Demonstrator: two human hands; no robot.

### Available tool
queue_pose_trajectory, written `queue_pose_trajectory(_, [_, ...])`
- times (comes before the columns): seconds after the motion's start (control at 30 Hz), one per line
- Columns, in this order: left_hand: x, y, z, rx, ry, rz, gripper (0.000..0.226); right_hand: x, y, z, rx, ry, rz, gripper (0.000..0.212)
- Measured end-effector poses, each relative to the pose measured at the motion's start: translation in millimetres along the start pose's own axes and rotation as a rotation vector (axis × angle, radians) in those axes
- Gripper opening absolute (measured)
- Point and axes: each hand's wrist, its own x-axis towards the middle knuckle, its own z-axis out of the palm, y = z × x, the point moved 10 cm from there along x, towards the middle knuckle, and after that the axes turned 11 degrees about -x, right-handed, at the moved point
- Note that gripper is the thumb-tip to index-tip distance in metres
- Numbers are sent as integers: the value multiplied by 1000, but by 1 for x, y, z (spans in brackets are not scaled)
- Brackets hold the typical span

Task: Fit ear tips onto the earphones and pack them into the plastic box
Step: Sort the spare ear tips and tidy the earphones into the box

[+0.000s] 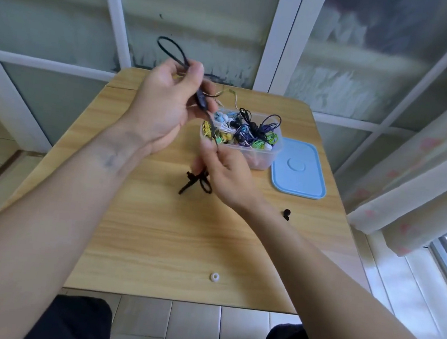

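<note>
A black earphone cable [197, 94] stretches in the air between two hands above a wooden table [155, 231]. The left hand [166, 102] pinches its upper loop with curled fingers; the right hand [224, 175] grips the lower, bundled end. Just behind sits a clear plastic box [262, 157] full of colourful earphones, its blue lid [299, 169] beside it. A white ear tip [215, 276] lies nearer the person.

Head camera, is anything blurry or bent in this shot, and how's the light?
Head view: motion blur smears both hands, the right hand more than the left hand, and the black cable they hold. The window frames bow from wide-angle distortion. Light is soft and even, with no hard shadows on the table. The box and lid look fairly sharp.
</note>
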Motion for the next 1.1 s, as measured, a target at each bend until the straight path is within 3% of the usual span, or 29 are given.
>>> queue_pose_trajectory(0.1, [3, 7, -37, 82, 124, 16, 16, -2, -6, -32, 148, 153, -52, 52])
queue_pose_trajectory(0.17, [0, 6, -69, 178, 250, 9, 17, 1, -7, -46, 178, 157, -38, 55])
queue_pose_trajectory(0.3, [-11, -13, -106, 268, 315, -118, 9, 6, -2, -55, 77, -56, 69, 47])
queue_pose_trajectory(0.43, [-21, -18, -113, 391, 293, -145, 36, 7, -8, -55, 180, -330, 178, 12])
queue_pose_trajectory(0.5, [-25, -15, -102, 481, 262, -78, 42, 10, -11, -53, 159, -391, 194, 14])
queue_pose_trajectory(0.57, [-30, -7, -81, 561, 206, 50, 47, 15, -15, -49, -37, -411, 140, 20])
queue_pose_trajectory(0.63, [-37, -7, -48, 625, 53, 155, 48, 14, -26, -35, -272, -498, 46, 22])
queue_pose_trajectory(0.77, [-52, -42, 11, 569, -313, 1, 43, 4, -49, -9, -538, -622, -120, 28])
queue_pose_trajectory(0.83, [-54, -50, 17, 553, -368, -67, 27, 5, -53, -9, -546, -619, -128, 23])
queue_pose_trajectory(0.93, [-50, -49, 8, 649, -378, -115, 34, 10, -49, -23, -468, -553, -90, 14])
queue_pose_trajectory(1.0, [-47, -44, 3, 774, -382, -104, 36, 11, -41, -30, -385, -553, -35, 10])
queue_pose_trajectory(1.1, [-45, -33, 4, 877, -388, -44, 22, 6, -24, -36, -273, -605, 47, 17])
